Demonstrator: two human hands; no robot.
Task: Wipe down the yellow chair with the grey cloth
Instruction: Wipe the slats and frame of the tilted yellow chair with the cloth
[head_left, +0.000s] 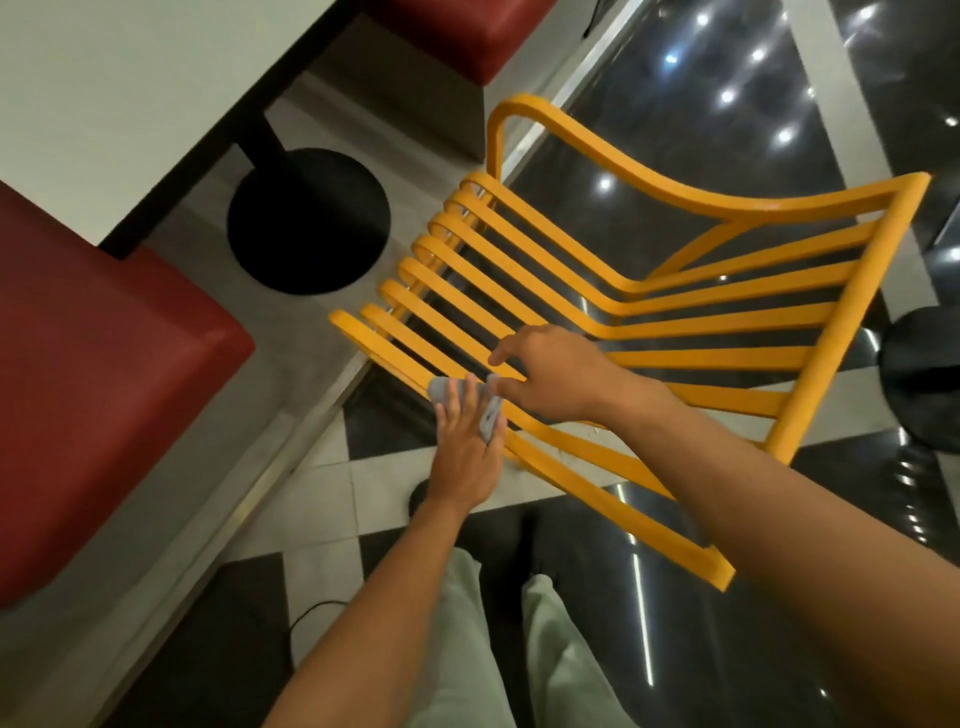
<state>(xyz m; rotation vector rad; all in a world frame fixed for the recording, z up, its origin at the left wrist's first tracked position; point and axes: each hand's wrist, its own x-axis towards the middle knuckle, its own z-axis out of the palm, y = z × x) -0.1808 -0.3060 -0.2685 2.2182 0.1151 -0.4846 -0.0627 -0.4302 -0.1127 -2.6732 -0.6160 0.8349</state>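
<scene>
The grey cloth (491, 413) is being pinned under the flat, open-fingered left hand (467, 447) w/ slats of the yellow chair (727, 322) running away up-right, right hand (550, 374) resting loosely alongside, gripping nothing.

One yellow chair (691, 291), one grey cloth (491, 413), and two hands on it: left hand (465, 457), right hand (553, 374). Two red seat cushions (104, 364) (the second one (467, 31) is up top), one white table (130, 104), two round black bases (309, 221) (922, 374).
</scene>
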